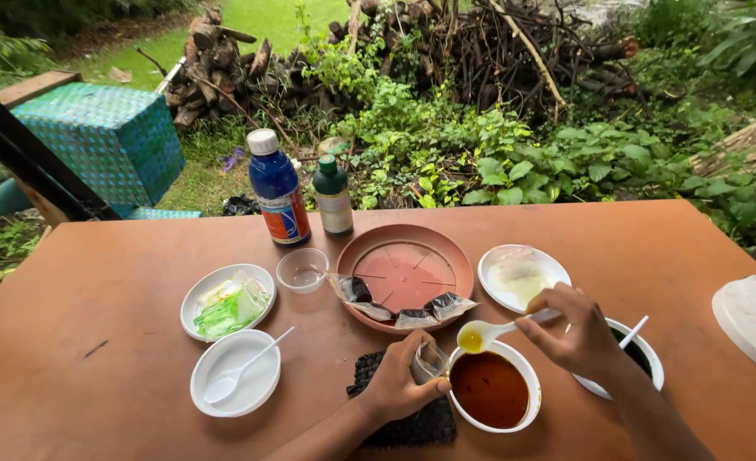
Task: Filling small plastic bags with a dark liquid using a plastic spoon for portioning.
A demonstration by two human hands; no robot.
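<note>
A person's right hand [576,335] is pinching the handle of a white plastic spoon [499,329] between thumb and fingertips, holding its bowl, filled with yellow-amber liquid, just above the far rim of a white bowl of brown liquid [492,388]. The left hand [397,382] is curling its fingers around a small clear plastic cup [429,361], tilting it close beside the spoon's bowl, at the white bowl's left rim. Both are hovering over a dark woven mat [405,418] on a brown table [105,341], near its front edge. Just beyond is sitting a terracotta saucer [403,275] with small sachets [412,314]; a white plate [521,275] and another white bowl [642,363] are crowding the right. Open tabletop is lying far left and far right. A blue bottle [277,189] and a green bottle [333,196] are standing at the back edge.
</note>
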